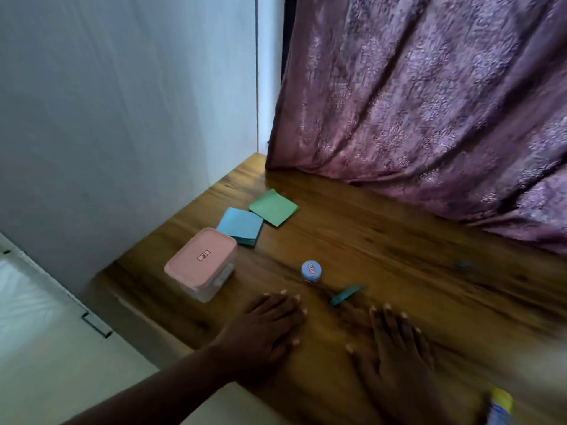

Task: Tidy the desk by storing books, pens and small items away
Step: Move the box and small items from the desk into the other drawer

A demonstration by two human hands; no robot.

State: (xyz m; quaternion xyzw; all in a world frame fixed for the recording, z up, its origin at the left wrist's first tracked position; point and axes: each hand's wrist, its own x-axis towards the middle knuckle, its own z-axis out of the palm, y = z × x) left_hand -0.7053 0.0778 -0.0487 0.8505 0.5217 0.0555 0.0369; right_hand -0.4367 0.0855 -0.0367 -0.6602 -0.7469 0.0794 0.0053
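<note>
My left hand [264, 328] lies flat on the wooden desk [383, 250] near its front edge, fingers straight, holding nothing. My right hand [395, 354] lies flat beside it, also empty. Just beyond my fingertips sit a small teal flat item [345, 295] and a little jar with a blue lid [311, 270]. A clear box with a pink lid [201, 263] stands left of the jar. Behind it lie a blue pad of sticky notes [241, 227] and a green pad [273, 207].
A purple patterned curtain [429, 102] hangs over the desk's back right. A white wall [122, 118] borders the left. A yellow and blue object [500, 406] shows at the bottom right edge. A small dark item [463, 265] lies blurred at right.
</note>
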